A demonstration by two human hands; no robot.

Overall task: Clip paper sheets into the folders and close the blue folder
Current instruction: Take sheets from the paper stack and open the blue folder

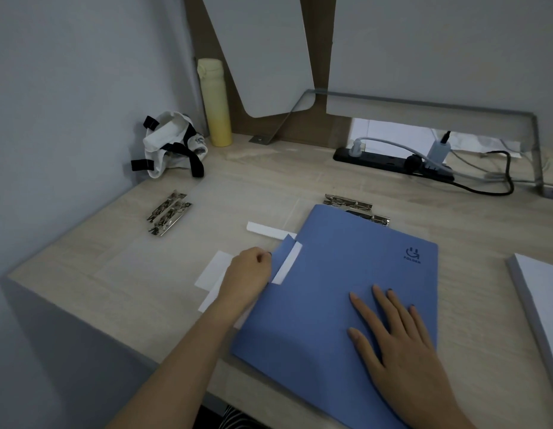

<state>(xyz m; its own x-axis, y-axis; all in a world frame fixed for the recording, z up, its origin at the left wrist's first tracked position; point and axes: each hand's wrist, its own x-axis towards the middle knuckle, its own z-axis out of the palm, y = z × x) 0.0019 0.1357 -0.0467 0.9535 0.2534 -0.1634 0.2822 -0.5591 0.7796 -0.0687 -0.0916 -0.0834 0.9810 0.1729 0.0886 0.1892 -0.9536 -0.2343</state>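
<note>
1. Right hand point(392, 332): it lies palm down on the cover of the blue folder point(346, 274), fingers straight and spread, holding nothing. Judgement: it presses the cover flat and keeps the folder from sliding.
2. Left hand point(248, 274): its fingers are curled at the folder's left edge and appear to pinch the cover beside a white strip point(287, 264). The fingertips are partly hidden, so the exact hold is uncertain. Judgement: it squares or steadies that edge while the other hand bears down.
3. Blue folder: it is closed and lies skewed at the table's near edge, its nearest corner out of view. The cover is plain matte blue and uncreased, with a small dark logo point(413, 255) toward its far right corner. The white strip shows in a notch on the left edge. Judgement: closing looks done or nearly so.
4. Paper slips point(213, 270): white and flat on the table, partly under the left wrist.
5. Metal clips point(349, 202): they sit at the folder's far corner, partly hidden behind it. A second pair of clips point(168, 212) lies well apart, toward the table's left edge.
6. Paper stack point(538, 292): it sits at the table's right edge, apart from the folder.
</note>
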